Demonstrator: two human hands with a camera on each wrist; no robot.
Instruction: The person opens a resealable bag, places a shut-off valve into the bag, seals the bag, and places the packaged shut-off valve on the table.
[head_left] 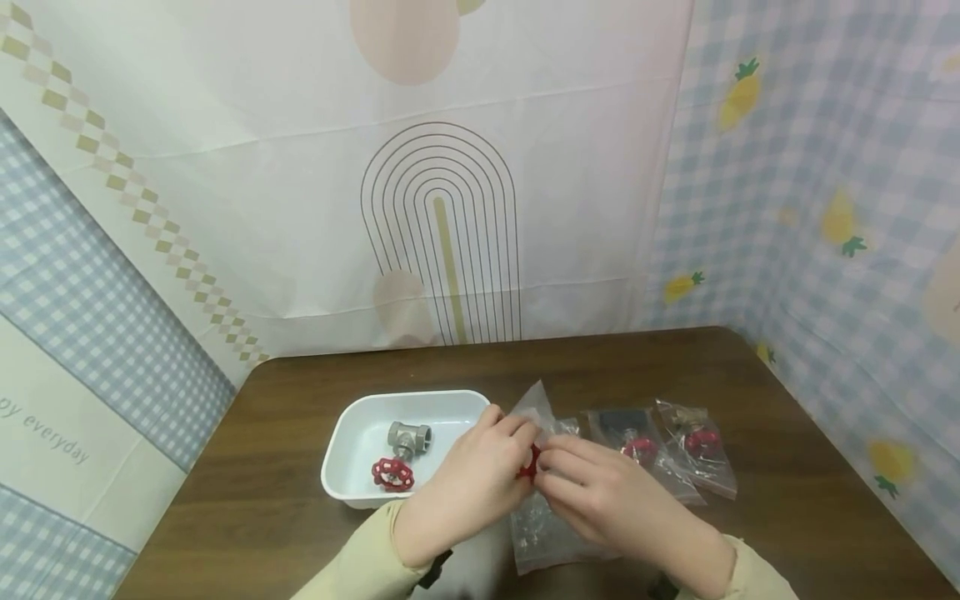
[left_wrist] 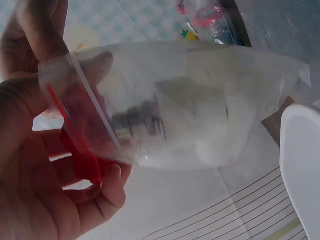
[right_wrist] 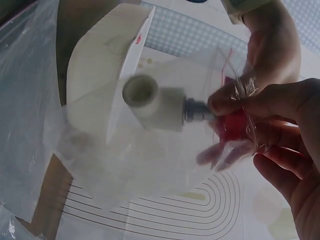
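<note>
Valve (right_wrist: 167, 107) in one bag (left_wrist: 215, 75), held by fingers (head_left: 566, 462) of two hands (head_left: 482, 458).

From my seat, the head cam only gives me a sliver of the red handwheel (head_left: 530, 461); the left hand (head_left: 480, 462) and right hand (head_left: 611, 492) cover the rest. On the left wrist feed the valve body (left_wrist: 180, 112) is just a smear behind the cloudy bag (left_wrist: 240, 85). The left hand and forearm also block the right side of the white tray (head_left: 360, 429) for me. Lettering on the curtain (head_left: 45, 433) gets chopped by the left edge. I can't identify the dark bit (right_wrist: 196, 1) clipped atop my right wrist view.
</note>
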